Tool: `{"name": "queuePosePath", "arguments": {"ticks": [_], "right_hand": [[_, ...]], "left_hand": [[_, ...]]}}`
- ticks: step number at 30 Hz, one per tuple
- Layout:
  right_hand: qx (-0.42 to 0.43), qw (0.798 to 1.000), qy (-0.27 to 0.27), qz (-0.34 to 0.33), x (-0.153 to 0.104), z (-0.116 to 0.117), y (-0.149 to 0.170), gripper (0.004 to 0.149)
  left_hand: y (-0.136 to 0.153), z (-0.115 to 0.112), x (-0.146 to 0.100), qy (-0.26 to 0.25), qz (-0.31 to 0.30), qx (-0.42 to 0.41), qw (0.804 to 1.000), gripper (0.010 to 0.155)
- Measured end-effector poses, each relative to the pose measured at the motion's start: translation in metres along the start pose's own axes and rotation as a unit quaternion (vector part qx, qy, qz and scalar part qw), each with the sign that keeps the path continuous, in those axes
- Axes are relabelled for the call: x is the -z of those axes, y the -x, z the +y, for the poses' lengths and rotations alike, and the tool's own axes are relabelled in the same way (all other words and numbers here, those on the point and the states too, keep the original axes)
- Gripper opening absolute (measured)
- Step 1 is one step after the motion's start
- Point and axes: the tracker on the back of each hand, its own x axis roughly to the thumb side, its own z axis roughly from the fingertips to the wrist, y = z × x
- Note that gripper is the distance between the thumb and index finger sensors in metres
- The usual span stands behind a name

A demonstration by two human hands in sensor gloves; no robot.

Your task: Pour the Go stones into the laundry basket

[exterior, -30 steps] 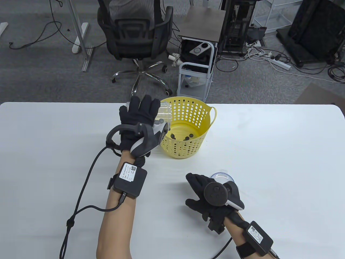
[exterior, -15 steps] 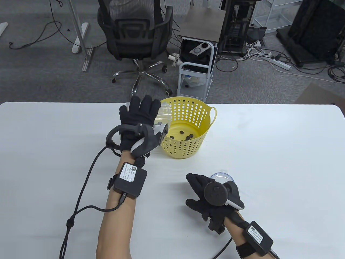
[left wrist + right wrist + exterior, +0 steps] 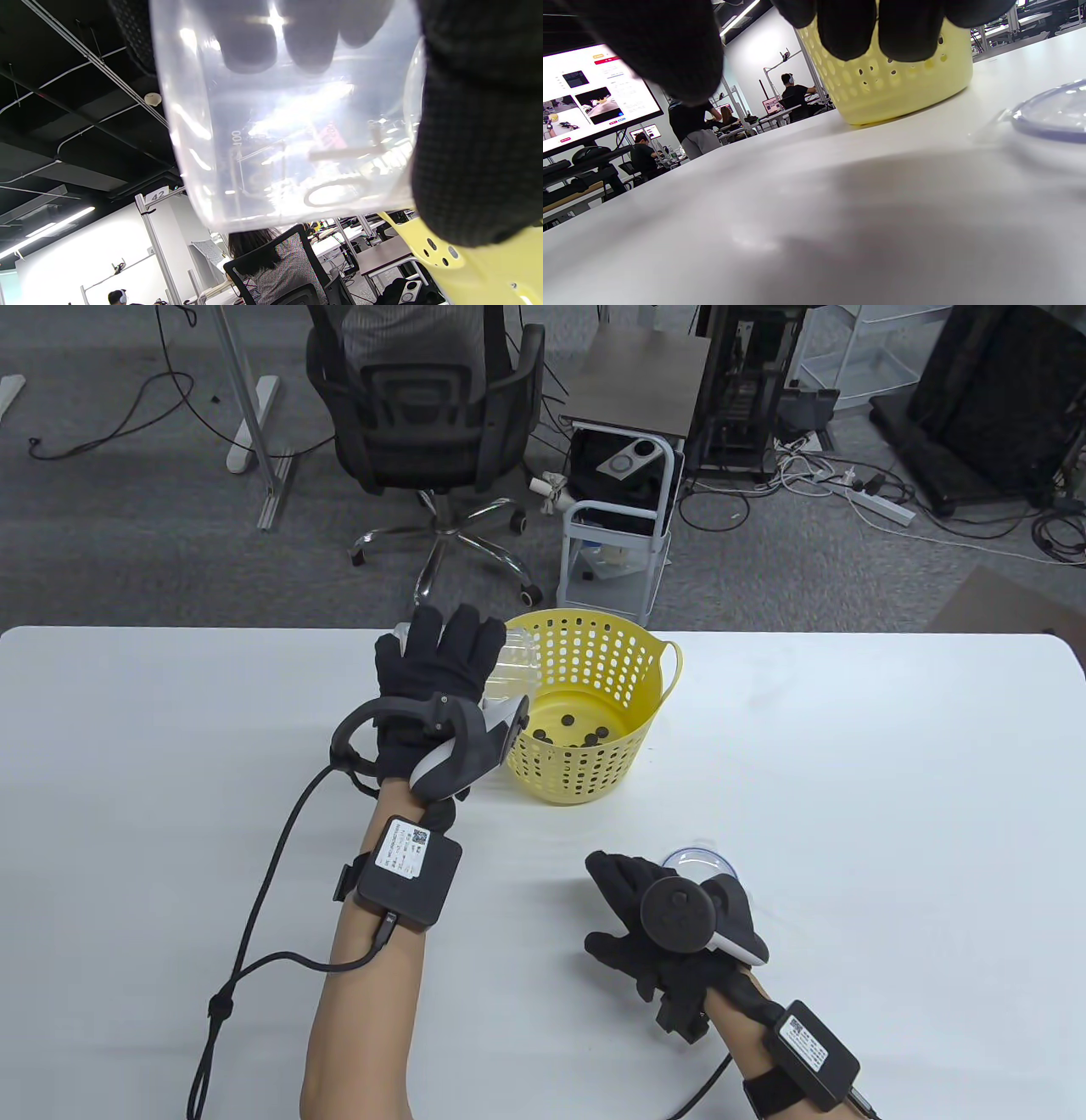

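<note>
A white desk (image 3: pixel 848 780) fills the lower scene, with an office chair and a cart seen on the floor beyond it. A yellow perforated laundry basket (image 3: pixel 645 661) stands upright near the desk's far edge. A clear plastic container (image 3: pixel 516 666) is held tipped over the basket's left rim by the left hand (image 3: pixel 437 678), whose fingers are wrapped around its wall. No stones are seen inside it in the left wrist view. The right hand (image 3: pixel 657 920) rests on the desk, loosely curled and holding nothing, beside a clear lid (image 3: pixel 700 861). Black Go stones (image 3: pixel 581 729) lie scattered on the basket floor. The pour seems nearly finished; the mouth is best kept inside the rim until it is surely empty.
</note>
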Motion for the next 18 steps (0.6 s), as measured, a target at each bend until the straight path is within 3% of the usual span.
{"name": "queuePosePath", "arguments": {"ticks": [9,14,18], "right_hand": [[0.0,1.0,-0.002,0.002,0.0,0.0,0.0,0.088],[0.0,1.0,-0.003,0.001,0.0,0.0,0.0,0.088],[-0.001,1.0,-0.003,0.002,0.0,0.0,0.001,0.088]], "left_hand": [[0.001,-0.001,-0.001,0.0,-0.004,-0.002,1.0,0.128],[0.011,-0.004,-0.004,0.006,0.019,-0.053,0.998,0.127],[0.026,-0.008,-0.012,0.016,0.061,-0.145,0.987,0.127]]}}
